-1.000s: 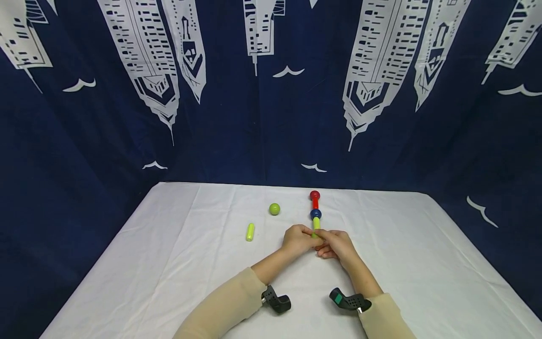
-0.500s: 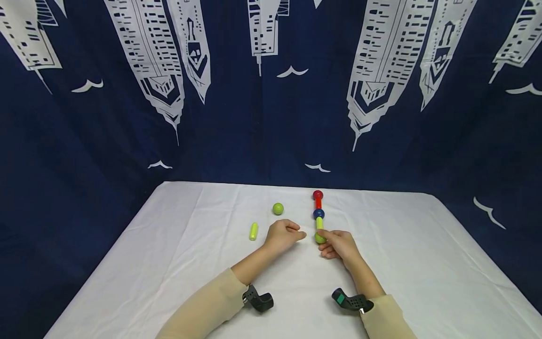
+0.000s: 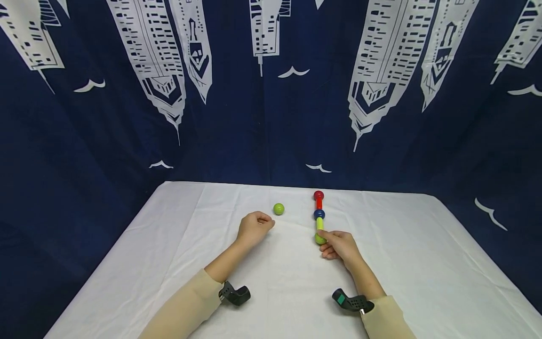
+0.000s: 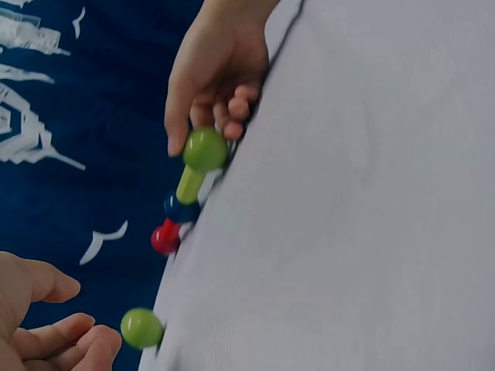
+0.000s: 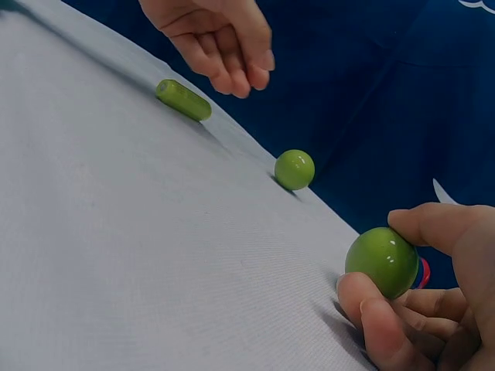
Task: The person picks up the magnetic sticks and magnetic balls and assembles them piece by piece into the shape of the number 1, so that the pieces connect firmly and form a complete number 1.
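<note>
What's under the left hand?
The left hand covers that spot in the head view, but the right wrist view shows a green rod lying on the white cloth, apart from the fingers. The rod's underside is hidden.

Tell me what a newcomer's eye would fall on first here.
Probably the dark blue backdrop, its white buildings hanging upside down behind the table. Next, likely the bright red, blue and green chain right of centre in the head view, its near green end held by the right hand. Left of that, a loose green ball sits near the left hand.
</note>
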Available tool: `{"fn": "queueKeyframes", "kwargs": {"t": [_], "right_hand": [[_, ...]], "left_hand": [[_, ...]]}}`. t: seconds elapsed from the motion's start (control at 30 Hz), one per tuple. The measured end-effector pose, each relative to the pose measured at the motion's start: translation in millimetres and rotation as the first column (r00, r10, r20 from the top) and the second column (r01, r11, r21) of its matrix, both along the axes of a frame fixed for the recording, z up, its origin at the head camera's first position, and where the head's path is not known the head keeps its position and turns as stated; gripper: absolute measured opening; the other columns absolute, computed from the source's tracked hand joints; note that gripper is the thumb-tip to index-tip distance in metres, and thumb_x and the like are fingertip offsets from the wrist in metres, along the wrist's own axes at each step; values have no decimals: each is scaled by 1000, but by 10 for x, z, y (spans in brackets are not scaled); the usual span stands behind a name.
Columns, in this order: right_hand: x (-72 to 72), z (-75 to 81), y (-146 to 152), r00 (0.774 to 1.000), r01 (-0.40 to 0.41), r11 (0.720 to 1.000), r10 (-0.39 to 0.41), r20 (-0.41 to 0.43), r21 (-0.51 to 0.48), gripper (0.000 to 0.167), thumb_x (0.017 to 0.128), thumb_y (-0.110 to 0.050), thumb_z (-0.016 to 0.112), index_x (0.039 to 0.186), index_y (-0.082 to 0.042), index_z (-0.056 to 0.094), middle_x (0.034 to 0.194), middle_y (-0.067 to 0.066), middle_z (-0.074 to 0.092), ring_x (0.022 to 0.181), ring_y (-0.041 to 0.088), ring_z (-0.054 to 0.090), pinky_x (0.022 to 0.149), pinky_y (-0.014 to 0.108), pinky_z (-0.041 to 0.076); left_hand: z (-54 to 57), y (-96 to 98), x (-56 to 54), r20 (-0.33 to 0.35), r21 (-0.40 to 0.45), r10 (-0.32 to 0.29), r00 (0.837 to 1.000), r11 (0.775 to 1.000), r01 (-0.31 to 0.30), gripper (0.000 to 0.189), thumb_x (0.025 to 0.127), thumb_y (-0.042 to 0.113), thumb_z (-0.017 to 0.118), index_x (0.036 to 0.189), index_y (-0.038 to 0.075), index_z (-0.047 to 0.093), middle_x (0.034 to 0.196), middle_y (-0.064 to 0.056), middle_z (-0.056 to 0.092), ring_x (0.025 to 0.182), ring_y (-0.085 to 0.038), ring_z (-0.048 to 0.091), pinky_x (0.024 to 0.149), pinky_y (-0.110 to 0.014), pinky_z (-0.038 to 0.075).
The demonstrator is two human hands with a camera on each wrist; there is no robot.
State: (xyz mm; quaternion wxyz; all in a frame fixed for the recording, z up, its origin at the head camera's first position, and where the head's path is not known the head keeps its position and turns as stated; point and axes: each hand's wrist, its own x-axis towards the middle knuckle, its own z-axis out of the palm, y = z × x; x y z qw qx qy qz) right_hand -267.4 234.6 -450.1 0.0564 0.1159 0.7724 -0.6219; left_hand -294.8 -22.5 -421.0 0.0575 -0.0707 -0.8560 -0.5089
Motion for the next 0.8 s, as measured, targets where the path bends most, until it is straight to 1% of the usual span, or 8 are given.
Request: {"fn": "queueKeyframes", "kwargs": {"t": [0.07, 0.2, 0.3, 0.4, 0.53, 0.7, 0.8], "right_hand": [[5, -1, 4, 1000, 0, 1000, 0, 2, 6, 43, 92, -32, 66, 104, 9, 60, 62, 3, 63, 47, 8, 58, 47, 21, 51], [15, 2, 12, 1000, 2, 1000, -2, 4, 18, 43, 92, -32, 66, 102, 9, 60, 62, 3, 63, 47, 9, 59, 47, 20, 51], [17, 3, 14, 1000, 2, 1000, -2, 1, 19, 43, 92, -33, 66, 102, 9, 60, 62, 3, 63, 47, 9, 59, 47, 20, 51], [12, -2, 15, 1000, -1, 1000, 1, 1, 12, 43, 92, -32, 66, 103, 9, 60, 62, 3, 63, 47, 9, 58, 47, 20, 51], [4, -10, 13, 1000, -4, 1000, 4, 2, 0, 43, 92, -32, 66, 104, 9, 59, 63, 3, 63, 47, 8, 58, 47, 20, 51], [-2, -10, 10, 1000, -4, 1000, 4, -1, -2, 44, 93, -31, 66, 105, 10, 59, 63, 4, 63, 47, 8, 58, 47, 20, 51], [0, -8, 11, 1000, -5, 1000, 5, -2, 4, 44, 93, -32, 66, 106, 10, 59, 63, 3, 63, 47, 8, 58, 47, 20, 51]], "left_hand": [[-6, -76, -20, 1, -19, 28, 1000, 999, -28, 15, 87, 19, 70, 91, 5, 70, 79, -1, 68, 72, -14, 63, 64, -29, 51], [-37, -202, -74, -25, -50, 76, 997, 996, -77, 14, 88, 18, 69, 91, 4, 70, 80, -2, 68, 74, -15, 64, 67, -31, 51], [-58, -271, -103, -29, -101, 106, 994, 989, -109, 15, 87, 18, 71, 91, 3, 70, 80, -2, 67, 75, -17, 63, 68, -32, 50], [-86, -318, -118, 0, -181, 115, 993, 977, -113, 21, 84, 20, 74, 94, 2, 69, 80, -3, 65, 75, -18, 60, 68, -33, 49], [-133, -354, -118, 43, -265, 105, 994, 960, -90, 31, 80, 23, 78, 99, 1, 69, 82, -4, 65, 76, -18, 59, 68, -33, 49], [-180, -371, -110, 69, -291, 104, 992, 953, -80, 36, 79, 26, 79, 101, -1, 69, 85, -6, 67, 76, -18, 61, 68, -33, 51], [-195, -367, -105, 60, -286, 105, 993, 955, -84, 35, 78, 26, 80, 99, -1, 70, 83, -6, 66, 75, -18, 60, 67, -33, 50]]}}
